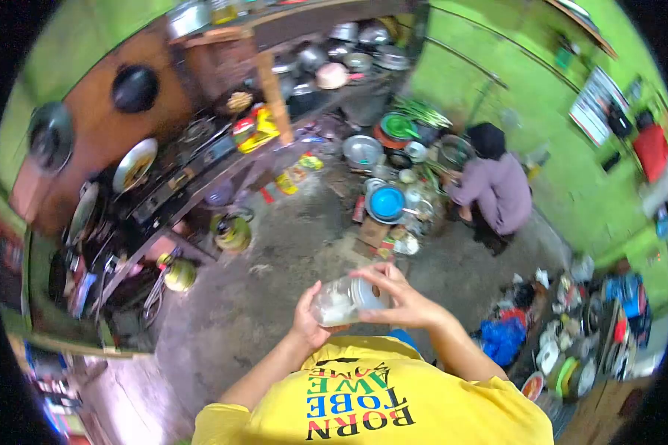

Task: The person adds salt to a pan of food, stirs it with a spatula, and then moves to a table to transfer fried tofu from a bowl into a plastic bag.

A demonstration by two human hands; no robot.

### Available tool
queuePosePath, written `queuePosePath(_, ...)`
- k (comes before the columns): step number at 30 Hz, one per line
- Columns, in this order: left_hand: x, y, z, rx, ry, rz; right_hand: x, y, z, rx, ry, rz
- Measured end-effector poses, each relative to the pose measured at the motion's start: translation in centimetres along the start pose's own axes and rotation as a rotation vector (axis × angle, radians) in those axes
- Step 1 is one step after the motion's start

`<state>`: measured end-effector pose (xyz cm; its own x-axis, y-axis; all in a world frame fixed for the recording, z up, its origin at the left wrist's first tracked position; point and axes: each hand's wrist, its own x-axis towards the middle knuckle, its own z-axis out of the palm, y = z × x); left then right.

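A clear jar with some white contents lies tilted between my two hands, in front of my yellow shirt. My left hand is wrapped round the jar's base end. At the other end, my right hand has its fingers round the pale lid. The lid sits at the jar's mouth.
A person crouches at the right beside a blue basin, a metal basin and a green basket. Two gas cylinders stand by the stove bench at left. A blue plastic bag lies among clutter at lower right.
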<state>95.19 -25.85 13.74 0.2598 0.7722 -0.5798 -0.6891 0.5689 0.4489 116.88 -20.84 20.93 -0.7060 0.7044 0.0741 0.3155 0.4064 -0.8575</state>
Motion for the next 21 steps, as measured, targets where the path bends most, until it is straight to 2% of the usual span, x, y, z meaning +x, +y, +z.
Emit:
queuePosePath(1, -1.0, 1.1, -1.7, -0.011, -0.063, 0.071, 1.9, -0.3, 0.2, 0.001, -0.048, -0.032)
queuePosePath(3, -2.8, 2.7, -3.6, -0.133, 0.0, 0.183, 5.7, -0.9, 1.1, 0.221, -0.13, -0.119)
queuePosePath(4, -2.7, 2.9, -5.4, -0.093, 0.005, 0.372, 7.6, -1.0, 2.1, 0.201, -0.14, 0.115)
queuePosePath(5, -2.9, 3.2, -7.2, -0.043, 0.019, 0.555, 9.6, -0.7, 3.7, 0.2, -0.197, 0.091)
queuePosePath(7, -4.2, 4.4, -9.9, -0.087, 0.061, 0.641, 13.4, 0.3, 7.2, 0.243, -0.42, 0.448)
queuePosePath(8, -4.6, 5.1, -11.2, -0.104, 0.066, 0.691, 15.2, -1.4, 7.3, 0.265, -0.533, 0.209)
queuePosePath(9, -4.8, 5.9, -12.5, -0.123, 0.09, 0.724, 17.0, -1.9, 8.2, 0.256, -0.574, 0.19)
queuePosePath(11, -5.1, 6.9, -15.2, -0.09, 0.216, 0.808, 20.0, -2.3, 10.3, 0.245, -0.485, 0.071)
queuePosePath(12, -5.0, 7.5, -16.4, -0.108, 0.242, 0.828, 22.2, -2.0, 11.6, 0.137, -0.542, 0.21)
queuePosePath(13, -5.0, 8.4, -17.7, -0.114, 0.306, 0.832, 24.2, -2.2, 12.6, 0.136, -0.571, 0.194)
queuePosePath(15, -5.2, 11.5, -19.9, -0.127, 0.387, 0.862, 28.6, -2.8, 14.3, 0.083, -0.706, -0.129)
queuePosePath(16, -5.8, 13.6, -20.8, -0.254, 0.336, 0.7, 30.8, -4.1, 14.7, -0.009, -0.693, -0.35)
queuePosePath(17, -6.3, 15.3, -22.0, -0.378, 0.279, 0.532, 33.2, -4.5, 15.3, -0.004, -0.714, -0.369)
queuePosePath(18, -6.2, 16.4, -24.1, -0.392, 0.297, 0.549, 35.6, -4.7, 15.8, 0.052, -0.729, -0.46)
queuePosePath(19, -6.2, 18.1, -25.8, -0.563, 0.114, 0.537, 38.3, -5.0, 16.1, 0.104, -0.741, -0.552)
queuePosePath(20, -6.1, 19.8, -27.0, -0.726, -0.075, 0.521, 41.3, -5.3, 16.4, 0.202, -0.771, -0.56)
queuePosePath(21, -6.0, 21.4, -28.1, -0.734, -0.066, 0.535, 44.0, -5.3, 17.3, 0.208, -0.788, -0.567)
